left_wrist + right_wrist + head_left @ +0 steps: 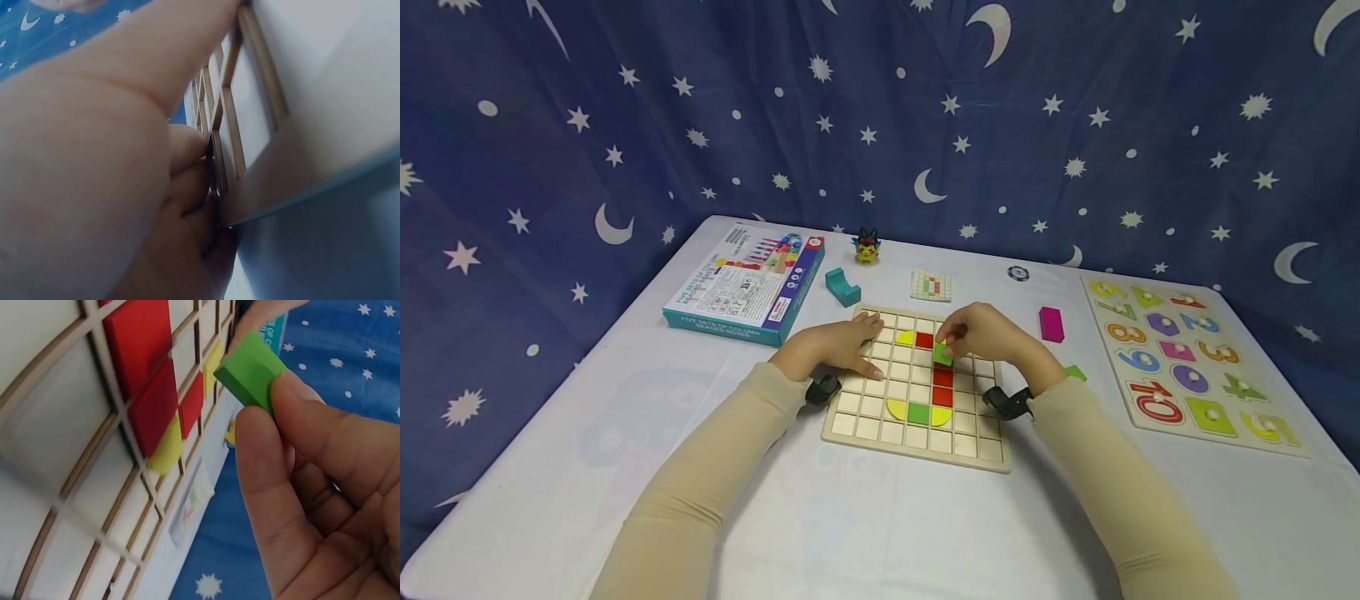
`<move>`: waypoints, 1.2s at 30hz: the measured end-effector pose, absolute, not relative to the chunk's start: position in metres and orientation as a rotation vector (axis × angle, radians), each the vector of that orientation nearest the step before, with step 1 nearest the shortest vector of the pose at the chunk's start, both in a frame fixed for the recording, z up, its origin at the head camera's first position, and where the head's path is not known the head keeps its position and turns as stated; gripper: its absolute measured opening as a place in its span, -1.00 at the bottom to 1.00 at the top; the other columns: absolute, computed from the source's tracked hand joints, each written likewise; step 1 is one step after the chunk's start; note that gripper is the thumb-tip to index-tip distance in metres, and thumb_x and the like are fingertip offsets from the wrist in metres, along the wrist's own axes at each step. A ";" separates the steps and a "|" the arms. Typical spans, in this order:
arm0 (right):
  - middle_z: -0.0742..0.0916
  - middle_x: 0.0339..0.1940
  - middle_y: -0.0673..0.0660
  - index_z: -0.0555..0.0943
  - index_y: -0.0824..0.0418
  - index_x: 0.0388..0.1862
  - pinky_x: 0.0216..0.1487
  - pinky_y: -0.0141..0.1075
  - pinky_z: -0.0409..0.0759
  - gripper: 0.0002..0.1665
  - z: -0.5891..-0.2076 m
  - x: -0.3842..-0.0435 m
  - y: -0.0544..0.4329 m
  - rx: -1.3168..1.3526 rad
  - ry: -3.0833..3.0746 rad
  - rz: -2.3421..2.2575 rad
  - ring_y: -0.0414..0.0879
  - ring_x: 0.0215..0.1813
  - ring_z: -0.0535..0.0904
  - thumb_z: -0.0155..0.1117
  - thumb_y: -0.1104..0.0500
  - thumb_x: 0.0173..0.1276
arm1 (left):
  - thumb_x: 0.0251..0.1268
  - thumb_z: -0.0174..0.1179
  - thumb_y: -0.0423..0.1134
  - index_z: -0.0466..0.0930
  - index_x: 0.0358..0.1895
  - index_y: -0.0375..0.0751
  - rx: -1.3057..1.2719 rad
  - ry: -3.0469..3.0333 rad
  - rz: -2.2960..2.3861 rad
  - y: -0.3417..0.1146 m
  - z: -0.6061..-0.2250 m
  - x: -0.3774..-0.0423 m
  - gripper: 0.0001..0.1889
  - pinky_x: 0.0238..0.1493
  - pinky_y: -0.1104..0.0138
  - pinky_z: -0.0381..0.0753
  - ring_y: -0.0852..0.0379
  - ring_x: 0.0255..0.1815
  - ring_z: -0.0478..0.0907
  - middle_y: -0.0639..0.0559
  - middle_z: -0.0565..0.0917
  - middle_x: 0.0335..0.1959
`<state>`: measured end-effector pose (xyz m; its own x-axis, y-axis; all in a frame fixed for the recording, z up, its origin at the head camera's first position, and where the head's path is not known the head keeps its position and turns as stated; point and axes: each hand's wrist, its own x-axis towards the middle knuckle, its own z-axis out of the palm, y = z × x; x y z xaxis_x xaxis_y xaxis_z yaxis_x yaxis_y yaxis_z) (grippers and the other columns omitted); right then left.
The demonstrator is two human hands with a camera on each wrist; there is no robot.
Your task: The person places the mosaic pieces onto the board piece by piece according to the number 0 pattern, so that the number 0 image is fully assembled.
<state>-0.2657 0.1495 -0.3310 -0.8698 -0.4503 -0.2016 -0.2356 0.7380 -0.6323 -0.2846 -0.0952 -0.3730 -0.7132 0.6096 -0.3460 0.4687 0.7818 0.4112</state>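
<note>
A wooden grid board [842, 424] lies on the white table. My left hand [838, 346] rests on its left side, fingers spread over the squares; the left wrist view shows the hand close against the board's slats. Between thumb and fingertips, my right hand [983, 335] pinches a green square tile [251, 370], tilted over the board's upper right part. On the grid sit several red tiles [942, 397], several rounded yellow pieces [896, 409] and one green tile [918, 413] in a lower row. The right wrist view shows the held tile apart from the red tiles.
Behind the board lies a small pattern card [931, 286], with a toy figure [867, 248] and teal block [842, 287] to its left. A box [737, 287] lies at left. At right are a magenta block [1052, 325], green piece [1076, 372], round chip [1018, 273] and number puzzle [1150, 350].
</note>
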 end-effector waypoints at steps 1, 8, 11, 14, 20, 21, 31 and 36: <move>0.58 -0.49 0.07 0.65 0.29 -0.30 -0.37 -0.37 0.45 -0.85 -0.331 -0.267 0.146 -0.545 2.593 -0.872 -0.11 -0.39 0.44 0.33 0.37 0.10 | 0.10 0.23 0.13 -0.16 0.45 -0.29 0.812 2.504 0.406 -0.095 -0.373 -0.284 0.01 0.47 0.10 -0.20 -0.07 0.50 -0.33 -0.17 -0.18 0.49; 0.60 -0.50 0.05 0.66 0.26 -0.33 -0.41 -0.39 0.46 -0.86 -0.339 -0.279 0.123 -0.600 2.581 -0.831 -0.14 -0.43 0.44 0.33 0.39 0.08 | 0.10 0.22 0.14 -0.17 0.45 -0.28 0.791 2.504 0.400 -0.094 -0.372 -0.285 0.02 0.47 0.12 -0.20 -0.06 0.50 -0.33 -0.15 -0.18 0.49; 0.60 -0.53 0.04 0.67 0.27 -0.34 -0.41 -0.40 0.46 -0.87 -0.341 -0.282 0.114 -0.635 2.596 -0.803 -0.16 -0.45 0.43 0.32 0.39 0.09 | 0.10 0.22 0.15 -0.17 0.45 -0.28 0.790 2.509 0.390 -0.094 -0.371 -0.285 0.02 0.47 0.12 -0.19 -0.06 0.50 -0.32 -0.15 -0.17 0.49; 0.59 -0.54 0.05 0.67 0.28 -0.33 -0.43 -0.40 0.46 -0.88 -0.343 -0.284 0.106 -0.635 2.588 -0.796 -0.17 -0.49 0.42 0.29 0.39 0.13 | 0.10 0.22 0.15 -0.16 0.45 -0.30 0.798 2.512 0.383 -0.094 -0.371 -0.285 0.02 0.47 0.11 -0.18 -0.07 0.50 -0.32 -0.16 -0.17 0.49; 0.60 -0.53 0.05 0.67 0.29 -0.30 -0.44 -0.42 0.45 -0.87 -0.348 -0.287 0.096 -0.624 2.566 -0.789 -0.18 -0.49 0.41 0.26 0.40 0.15 | 0.10 0.23 0.13 -0.16 0.45 -0.31 0.789 2.505 0.407 -0.094 -0.370 -0.283 0.02 0.47 0.11 -0.18 -0.07 0.50 -0.33 -0.16 -0.16 0.49; 0.60 -0.53 0.06 0.67 0.29 -0.29 -0.44 -0.42 0.45 -0.86 -0.349 -0.288 0.095 -0.624 2.564 -0.788 -0.17 -0.48 0.40 0.26 0.41 0.15 | 0.10 0.23 0.13 -0.16 0.45 -0.31 0.788 2.505 0.406 -0.095 -0.370 -0.283 0.02 0.47 0.11 -0.18 -0.07 0.50 -0.33 -0.16 -0.16 0.49; 0.65 -0.44 0.06 0.68 0.26 -0.27 -0.33 -0.40 0.48 -0.85 -0.355 -0.294 0.091 -0.622 2.595 -0.679 -0.18 -0.41 0.46 0.28 0.36 0.16 | 0.09 0.23 0.12 -0.15 0.44 -0.32 0.790 2.508 0.412 -0.094 -0.369 -0.282 0.01 0.47 0.12 -0.19 -0.08 0.50 -0.33 -0.17 -0.16 0.49; 0.67 -0.35 0.07 0.67 0.23 -0.23 -0.19 -0.33 0.50 -0.84 -0.352 -0.290 0.089 -0.633 2.603 -0.589 -0.14 -0.31 0.49 0.29 0.32 0.18 | 0.09 0.24 0.11 -0.15 0.44 -0.32 0.788 2.507 0.421 -0.094 -0.369 -0.282 0.01 0.47 0.12 -0.20 -0.07 0.50 -0.33 -0.17 -0.16 0.49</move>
<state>-0.2904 0.0889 -0.3520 -0.8192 -0.5042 -0.2732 -0.3376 0.8091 -0.4809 -0.2821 -0.0942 -0.3695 -0.7213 0.5995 -0.3468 0.4533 0.7872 0.4181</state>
